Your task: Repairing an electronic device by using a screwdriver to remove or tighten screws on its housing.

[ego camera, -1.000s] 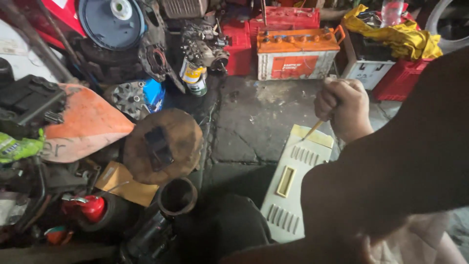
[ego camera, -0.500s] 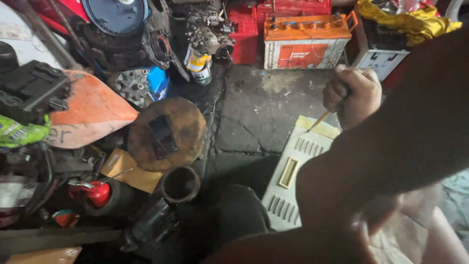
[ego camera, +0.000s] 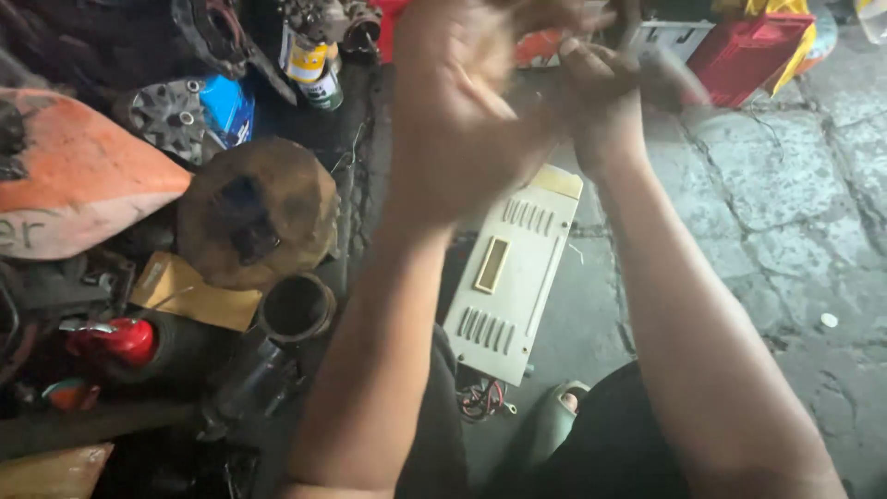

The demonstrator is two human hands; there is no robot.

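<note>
Head view: left hand (ego camera: 462,120) blurred, fingers spread and holding nothing, raised beside right hand (ego camera: 601,88), grip state indeterminable, both above cream vented panel (ego camera: 513,277) lying flat on cracked concrete floor (ego camera: 785,203), wires showing beneath its near end.

Left of our blurred left fingers (ego camera: 480,55) we see a yellow-and-white labelled spray can (ego camera: 308,63) beside a blue glossy packet (ego camera: 227,108). A flat tan cardboard piece (ego camera: 189,294) lies well below them.
</note>
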